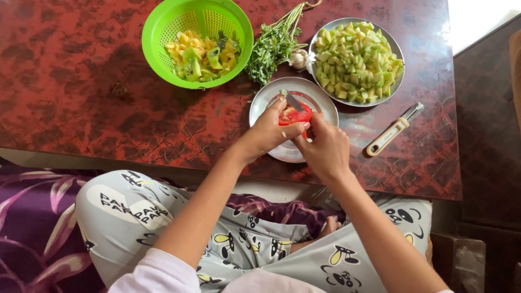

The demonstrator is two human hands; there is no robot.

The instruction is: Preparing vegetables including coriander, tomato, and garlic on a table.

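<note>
Red tomato (293,115) is what's getting cut here, held just above the small steel plate (266,103) near the front edge of the tabletop (81,108). The left hand (269,132) is curled round the tomato, thumb along its near side, while the right hand (326,147) is closed on a knife (293,101) with the blade lying across the top. I'd say keep that thumb tucked clear of the edge, slice slow, and let the pieces drop onto the plate.
</note>
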